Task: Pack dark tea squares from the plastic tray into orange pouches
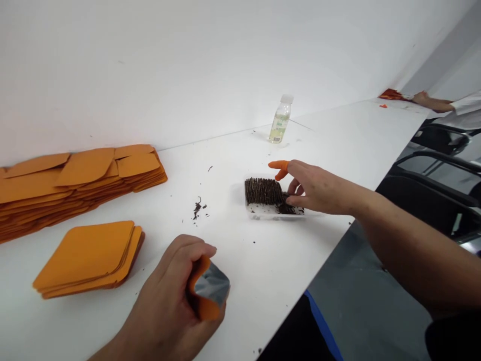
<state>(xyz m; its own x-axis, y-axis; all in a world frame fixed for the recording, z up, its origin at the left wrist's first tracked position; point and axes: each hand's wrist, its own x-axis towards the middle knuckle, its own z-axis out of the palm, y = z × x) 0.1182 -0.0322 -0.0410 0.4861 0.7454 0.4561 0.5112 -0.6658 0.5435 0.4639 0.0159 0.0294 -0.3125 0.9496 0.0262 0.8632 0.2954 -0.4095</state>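
My left hand (pixel 176 291) is wrapped round an orange pouch (pixel 208 308), squeezed so that its mouth gapes and a silvery lining shows. In a shallow clear-white tray (pixel 259 214) stand thin dark brown slices (pixel 262 191), packed upright in a row. Loose dark crumbs (pixel 287 206) lie at the tray's right end. Over that end is my right hand (pixel 313 185), thumb low at the crumbs and index finger stretched out above. Orange finger covers sit on two of its fingertips. No held piece shows in it, though its curled fingers are partly hidden.
A small stack of orange pouches (pixel 86 255) lies at left, before a long pile of them (pixel 75 175) along the wall. A capped bottle (pixel 280 123) stands behind the tray. Dark scraps (pixel 198 206) dot the table. At far right are another person's hand (pixel 423 99) and black chairs (pixel 424 195).
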